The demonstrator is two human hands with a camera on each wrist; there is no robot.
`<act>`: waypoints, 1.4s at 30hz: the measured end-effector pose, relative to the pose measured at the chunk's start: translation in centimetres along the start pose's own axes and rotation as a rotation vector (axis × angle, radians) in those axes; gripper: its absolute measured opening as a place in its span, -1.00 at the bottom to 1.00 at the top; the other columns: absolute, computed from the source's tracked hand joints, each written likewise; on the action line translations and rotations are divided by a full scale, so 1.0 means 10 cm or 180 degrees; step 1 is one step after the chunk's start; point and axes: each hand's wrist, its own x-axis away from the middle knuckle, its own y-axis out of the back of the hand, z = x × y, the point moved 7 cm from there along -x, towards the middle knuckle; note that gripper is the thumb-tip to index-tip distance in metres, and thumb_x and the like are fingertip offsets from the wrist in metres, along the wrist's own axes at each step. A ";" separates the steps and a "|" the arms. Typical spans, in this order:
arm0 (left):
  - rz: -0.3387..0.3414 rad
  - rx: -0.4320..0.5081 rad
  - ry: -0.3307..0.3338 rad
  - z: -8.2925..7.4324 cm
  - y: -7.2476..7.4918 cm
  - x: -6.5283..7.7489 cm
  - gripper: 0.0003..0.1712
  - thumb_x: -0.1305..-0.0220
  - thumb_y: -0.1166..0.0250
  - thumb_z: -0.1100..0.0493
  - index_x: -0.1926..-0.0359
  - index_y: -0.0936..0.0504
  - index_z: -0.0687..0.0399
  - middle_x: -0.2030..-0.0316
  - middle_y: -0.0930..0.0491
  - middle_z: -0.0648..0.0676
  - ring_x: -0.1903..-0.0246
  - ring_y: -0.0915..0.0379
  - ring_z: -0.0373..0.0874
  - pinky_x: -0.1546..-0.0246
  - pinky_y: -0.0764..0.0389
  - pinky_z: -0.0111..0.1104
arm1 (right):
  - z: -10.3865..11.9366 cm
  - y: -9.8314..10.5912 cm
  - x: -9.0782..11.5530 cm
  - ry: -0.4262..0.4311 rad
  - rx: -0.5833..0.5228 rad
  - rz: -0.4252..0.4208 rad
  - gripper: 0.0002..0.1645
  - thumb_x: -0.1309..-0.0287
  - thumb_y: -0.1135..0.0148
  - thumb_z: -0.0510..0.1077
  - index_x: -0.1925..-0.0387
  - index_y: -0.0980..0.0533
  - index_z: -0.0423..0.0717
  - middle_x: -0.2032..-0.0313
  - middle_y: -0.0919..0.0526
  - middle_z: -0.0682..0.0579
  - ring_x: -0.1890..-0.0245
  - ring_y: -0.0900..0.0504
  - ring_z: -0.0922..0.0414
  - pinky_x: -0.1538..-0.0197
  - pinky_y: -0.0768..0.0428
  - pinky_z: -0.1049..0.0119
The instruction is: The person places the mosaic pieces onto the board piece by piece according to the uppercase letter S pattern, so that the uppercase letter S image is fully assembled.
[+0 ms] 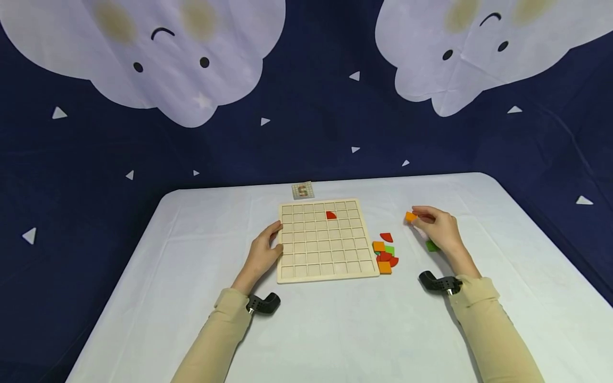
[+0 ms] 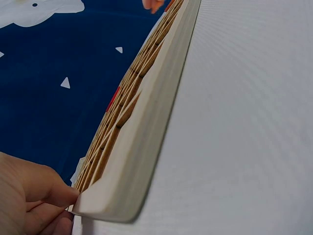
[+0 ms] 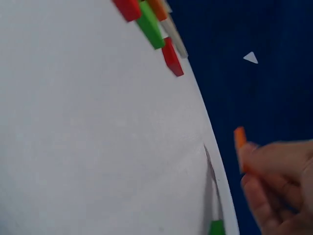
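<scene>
A wooden grid board point(image 1: 322, 242) lies on the table, one red quarter-circle tile point(image 1: 331, 215) in a cell of its upper part. My left hand point(image 1: 262, 252) holds the board's left edge; the left wrist view has thumb and fingers point(image 2: 46, 188) at its rim. Off to the right of the board, my right hand point(image 1: 438, 229) pinches an orange square tile point(image 1: 410, 217) between thumb and fingertips. The right wrist view shows this orange tile point(image 3: 240, 139) edge-on, above the table. Beneath the right hand lies a green tile point(image 1: 432, 246), partly hidden.
Beside the board's right edge sits a loose pile of orange tiles point(image 1: 384, 267), red tiles point(image 1: 394, 261) and a light green tile point(image 1: 389, 250). A red quarter-circle point(image 1: 387, 237) lies just above it. Behind the board is a small pattern card point(image 1: 303, 190) on the white tablecloth point(image 1: 335, 330).
</scene>
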 end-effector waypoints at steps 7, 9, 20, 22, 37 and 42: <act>-0.0025 -0.0037 -0.0009 0.00 0.01 0.00 -0.30 -0.11 -0.12 0.46 -0.34 -0.23 0.35 -0.23 -0.36 0.25 -0.23 -0.26 0.08 -0.24 -0.30 -0.22 | 0.29 0.02 -0.11 0.0106 -0.0253 -0.0026 -0.56 -0.13 -0.29 -0.22 -0.07 -0.54 -0.24 0.05 -0.63 -0.18 0.09 -0.61 -0.08 0.20 -0.45 0.70; -0.0019 -0.0040 -0.0006 0.00 0.00 0.00 -0.29 -0.11 -0.12 0.46 -0.34 -0.22 0.35 -0.23 -0.35 0.25 -0.23 -0.26 0.08 -0.24 -0.30 -0.22 | 0.39 -0.01 -0.14 0.0133 -0.0334 -0.0005 -0.56 -0.13 -0.29 -0.22 -0.07 -0.54 -0.25 0.04 -0.62 -0.18 0.08 -0.60 -0.08 0.18 -0.48 0.67; -0.0004 0.0008 0.0017 0.03 -0.04 0.02 -0.29 -0.11 -0.13 0.47 -0.33 -0.23 0.35 -0.23 -0.36 0.24 -0.23 -0.26 0.08 -0.24 -0.29 -0.21 | 0.84 -0.35 -0.25 0.0212 -0.0671 0.0206 -0.53 -0.12 -0.31 -0.21 -0.10 -0.53 -0.18 0.01 -0.62 -0.12 0.04 -0.59 -0.04 0.05 -0.59 0.32; -0.0021 0.0005 -0.0011 0.03 -0.04 0.01 -0.29 -0.10 -0.13 0.47 -0.33 -0.23 0.36 -0.22 -0.37 0.24 -0.23 -0.26 0.08 -0.24 -0.29 -0.21 | 0.91 -0.41 -0.27 0.0222 -0.0761 0.0248 -0.53 -0.11 -0.32 -0.21 -0.10 -0.54 -0.17 0.01 -0.62 -0.11 0.04 -0.60 -0.03 0.05 -0.59 0.29; -0.0036 -0.0048 -0.0100 -0.01 -0.02 -0.01 -0.29 -0.07 -0.12 0.47 -0.32 -0.24 0.37 -0.19 -0.41 0.24 -0.21 -0.29 0.07 -0.25 -0.27 -0.21 | 1.32 -0.90 -0.38 0.0447 -0.1091 0.0534 -0.55 -0.09 -0.32 -0.25 -0.06 -0.55 -0.19 0.02 -0.62 -0.11 0.06 -0.60 -0.02 0.01 -0.58 0.22; -0.0060 -0.0051 -0.0058 0.01 0.01 0.00 -0.29 -0.09 -0.13 0.46 -0.33 -0.25 0.35 -0.20 -0.40 0.22 -0.22 -0.28 0.06 -0.25 -0.27 -0.23 | 1.40 -1.05 -0.41 0.0492 -0.1144 0.0631 -0.55 -0.09 -0.32 -0.26 -0.06 -0.55 -0.20 0.02 -0.62 -0.12 0.05 -0.60 -0.03 0.02 -0.58 0.23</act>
